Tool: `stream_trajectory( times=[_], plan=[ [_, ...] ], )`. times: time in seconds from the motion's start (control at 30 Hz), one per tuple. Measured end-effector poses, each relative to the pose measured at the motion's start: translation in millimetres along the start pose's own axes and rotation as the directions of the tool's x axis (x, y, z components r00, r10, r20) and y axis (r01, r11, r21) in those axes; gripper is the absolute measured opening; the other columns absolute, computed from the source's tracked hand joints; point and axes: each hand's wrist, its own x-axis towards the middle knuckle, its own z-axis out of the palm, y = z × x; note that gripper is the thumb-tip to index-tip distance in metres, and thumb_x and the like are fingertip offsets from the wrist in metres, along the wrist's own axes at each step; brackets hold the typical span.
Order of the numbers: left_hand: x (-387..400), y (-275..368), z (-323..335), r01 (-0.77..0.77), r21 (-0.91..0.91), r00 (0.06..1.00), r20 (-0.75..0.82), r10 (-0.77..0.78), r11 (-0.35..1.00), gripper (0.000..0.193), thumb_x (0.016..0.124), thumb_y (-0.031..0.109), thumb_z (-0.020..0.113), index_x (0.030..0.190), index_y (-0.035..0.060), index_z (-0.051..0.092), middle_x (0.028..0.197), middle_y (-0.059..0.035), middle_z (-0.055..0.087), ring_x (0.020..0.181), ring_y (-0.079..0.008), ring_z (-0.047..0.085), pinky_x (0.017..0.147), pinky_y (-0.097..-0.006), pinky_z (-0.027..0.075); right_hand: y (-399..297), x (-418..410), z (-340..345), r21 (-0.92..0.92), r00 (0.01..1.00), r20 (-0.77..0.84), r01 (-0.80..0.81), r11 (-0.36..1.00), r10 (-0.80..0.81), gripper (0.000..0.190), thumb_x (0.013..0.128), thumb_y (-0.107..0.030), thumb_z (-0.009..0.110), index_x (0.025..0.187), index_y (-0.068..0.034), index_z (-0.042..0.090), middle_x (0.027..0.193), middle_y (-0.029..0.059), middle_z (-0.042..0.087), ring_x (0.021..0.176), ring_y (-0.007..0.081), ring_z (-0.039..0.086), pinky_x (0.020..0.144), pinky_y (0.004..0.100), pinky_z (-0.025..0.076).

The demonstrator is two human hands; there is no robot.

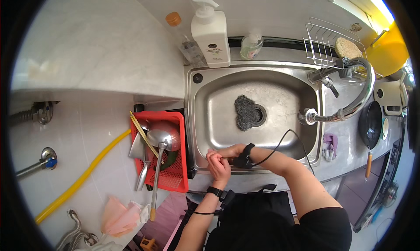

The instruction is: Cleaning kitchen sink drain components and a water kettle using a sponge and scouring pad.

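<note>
My left hand (219, 168) and my right hand (233, 150) meet above the near left rim of the stainless-steel sink (223, 116). The left fingers are curled against the right hand, and whatever may lie between them is hidden. Each wrist wears a black strap with a device, and a thin black cable runs from the right one. On the sink floor lies dark grey steel wool (245, 113), partly over the drain (261, 115). The faucet's spray head (307, 116) hangs over the right side of the basin.
Left of the sink, a red plastic basket (182, 146) holds a ladle (159, 139), a spatula (139, 147) and chopsticks (141, 128). A white pump bottle (211, 37) and a smaller clear one (252, 47) stand behind. A wire rack (320, 47) and a frying pan (370, 123) are right.
</note>
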Motion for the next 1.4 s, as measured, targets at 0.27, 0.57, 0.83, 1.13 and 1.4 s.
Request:
stream_trajectory(
  times=[0.27, 0.57, 0.83, 1.13, 1.4],
  plan=[
    [5.5, 14.3, 8.5, 0.006, 0.088, 0.997, 0.070, -0.013, 0.996, 0.017, 0.069, 0.001, 0.050, 0.085, 0.0046, 0.044, 0.088, -0.0109, 0.047, 0.068, -0.0263, 0.053, 0.056, -0.0365, 0.044, 9.4, -91.9, -34.1, -0.682, 0.363, -0.695, -0.060, 0.729, -0.621, 0.036, 0.085, -0.035, 0.052, 0.086, -0.001, 0.063, 0.086, 0.0100, 0.065, 0.076, 0.0165, 0.061, 0.066, 0.0330, 0.048],
    [5.1, 14.4, 11.2, 0.023, 0.138, 0.993, 0.108, -0.038, 0.990, 0.019, 0.068, 0.002, 0.050, 0.086, 0.0053, 0.045, 0.085, -0.0097, 0.046, 0.064, -0.0240, 0.049, 0.058, -0.0367, 0.042, 22.0, -188.4, -25.8, -0.013, 0.130, -0.976, 0.766, 0.642, -0.175, 0.019, 0.087, -0.016, 0.053, 0.098, -0.001, 0.059, 0.087, 0.0067, 0.062, 0.075, 0.0131, 0.058, 0.064, 0.0254, 0.047],
    [35.1, 71.7, 35.2, 0.000, -0.144, 0.957, 0.286, 0.042, 0.990, 0.043, 0.066, 0.007, 0.068, 0.103, 0.0034, 0.047, 0.096, -0.0116, 0.050, 0.091, -0.0263, 0.050, 0.080, -0.0358, 0.041, 92.4, -238.7, -86.0, -0.389, -0.216, -0.918, 0.309, 0.868, -0.334, 0.022, 0.079, -0.014, 0.059, 0.098, -0.003, 0.058, 0.088, 0.0097, 0.063, 0.077, 0.0170, 0.060, 0.066, 0.0299, 0.048],
    [90.4, 224.8, 96.5, -0.240, -0.541, 0.853, 0.278, 0.441, 0.806, 0.070, 0.062, 0.023, 0.075, 0.124, 0.0157, 0.043, 0.118, -0.0130, 0.044, 0.109, -0.0305, 0.044, 0.088, -0.0409, 0.040, 66.6, -228.2, -52.3, -0.769, -0.159, -0.639, 0.127, 0.626, -0.753, 0.037, 0.077, -0.011, 0.059, 0.111, -0.001, 0.048, 0.097, 0.0087, 0.056, 0.090, 0.0192, 0.055, 0.076, 0.0299, 0.045],
    [92.0, 215.3, 103.2, -0.239, -0.542, 0.862, 0.263, 0.433, 0.806, 0.038, 0.065, 0.004, 0.063, 0.102, 0.0059, 0.054, 0.101, -0.0117, 0.050, 0.094, -0.0289, 0.053, 0.077, -0.0359, 0.045, 59.5, -321.1, -78.9, -0.491, -0.490, -0.854, 0.652, 0.577, -0.173, 0.034, 0.081, -0.013, 0.056, 0.112, -0.002, 0.046, 0.102, 0.0082, 0.054, 0.094, 0.0144, 0.051, 0.079, 0.0287, 0.043]
  ],
)
